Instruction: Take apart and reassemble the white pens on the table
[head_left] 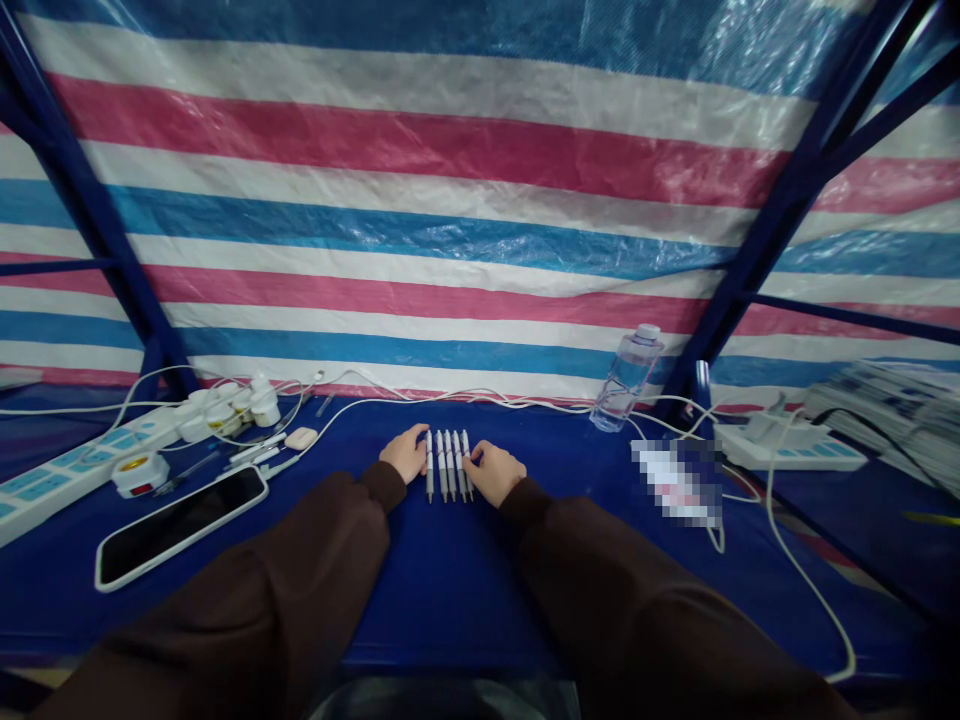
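Note:
Several slim white-and-grey pens (451,468) lie side by side in a row on the blue tabletop (457,590), their tips towards me. A slightly wider gap sets the leftmost pen (430,470) apart from the others. My left hand (405,453) is curled at the left end of the row, with its fingers closed against that pen. At the opposite end, my right hand (499,473) has its thumb and forefinger closed at the rightmost pen (466,462). The undersides of both hands are hidden.
A phone (182,527), a power strip (79,465) and plugs (225,408) lie to the left. To the right are a clear bottle (627,380), a blurred packet (679,482), another power strip (791,447) and stacked papers (892,415). White cables run along the back.

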